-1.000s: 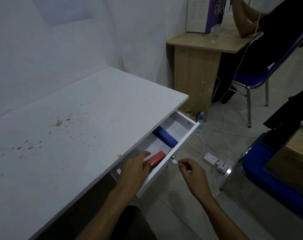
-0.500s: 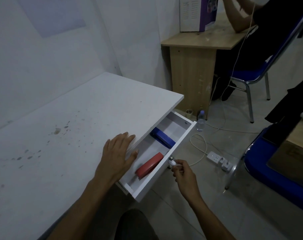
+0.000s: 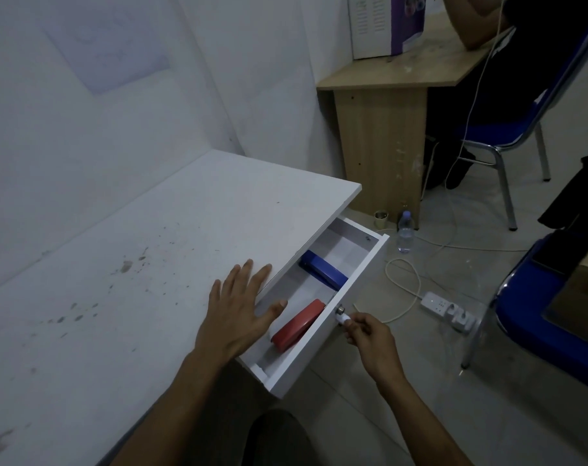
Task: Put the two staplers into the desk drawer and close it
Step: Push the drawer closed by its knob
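The white desk drawer stands pulled out under the desk's right edge. Inside it lie a blue stapler toward the far end and a red stapler nearer me. My left hand rests flat and empty on the white desk top at its edge, fingers spread, thumb hanging over the drawer. My right hand pinches the small round drawer knob on the drawer front.
To the right on the floor lie a white power strip with cables, a water bottle and a small cup. A blue chair stands close at right. Behind is a wooden desk with a seated person.
My left hand let go of the red stapler, left the drawer and settled flat on the desk top. My right hand closed on the drawer knob.
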`<state>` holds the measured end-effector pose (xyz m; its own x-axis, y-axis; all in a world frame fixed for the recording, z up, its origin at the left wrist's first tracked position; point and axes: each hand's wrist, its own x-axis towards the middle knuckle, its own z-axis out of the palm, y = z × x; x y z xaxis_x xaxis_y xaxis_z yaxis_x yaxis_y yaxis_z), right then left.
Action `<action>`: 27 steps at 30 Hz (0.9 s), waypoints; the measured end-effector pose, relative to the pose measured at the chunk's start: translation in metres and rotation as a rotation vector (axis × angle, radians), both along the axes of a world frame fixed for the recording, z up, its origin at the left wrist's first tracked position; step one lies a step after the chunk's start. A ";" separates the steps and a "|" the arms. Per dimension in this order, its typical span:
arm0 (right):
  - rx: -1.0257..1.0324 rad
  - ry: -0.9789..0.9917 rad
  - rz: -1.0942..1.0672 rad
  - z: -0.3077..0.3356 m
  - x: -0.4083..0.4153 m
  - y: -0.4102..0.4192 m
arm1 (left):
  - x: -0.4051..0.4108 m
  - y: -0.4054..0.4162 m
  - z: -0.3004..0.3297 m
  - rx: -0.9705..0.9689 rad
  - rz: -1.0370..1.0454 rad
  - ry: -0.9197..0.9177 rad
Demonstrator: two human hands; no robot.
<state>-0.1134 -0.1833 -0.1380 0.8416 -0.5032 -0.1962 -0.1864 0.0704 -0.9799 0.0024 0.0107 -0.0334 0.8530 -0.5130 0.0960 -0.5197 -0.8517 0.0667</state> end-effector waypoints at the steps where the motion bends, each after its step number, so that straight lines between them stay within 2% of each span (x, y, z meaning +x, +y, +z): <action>1: 0.008 -0.006 0.003 0.000 0.000 0.000 | 0.001 0.000 0.000 -0.011 0.002 0.008; 8: 0.038 -0.085 0.058 0.015 0.009 -0.002 | 0.005 0.002 0.001 -0.075 -0.018 0.032; 14: 0.033 -0.088 0.115 0.032 0.044 0.004 | 0.001 0.001 0.006 -0.011 -0.031 0.027; 27: 0.437 -0.136 0.181 0.027 0.068 0.014 | -0.005 -0.001 0.007 0.035 -0.023 0.006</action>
<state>-0.0457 -0.1691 -0.1111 0.9405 -0.2419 -0.2386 -0.1058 0.4588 -0.8822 -0.0028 0.0094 -0.0261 0.8417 -0.5350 0.0726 -0.5385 -0.8417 0.0407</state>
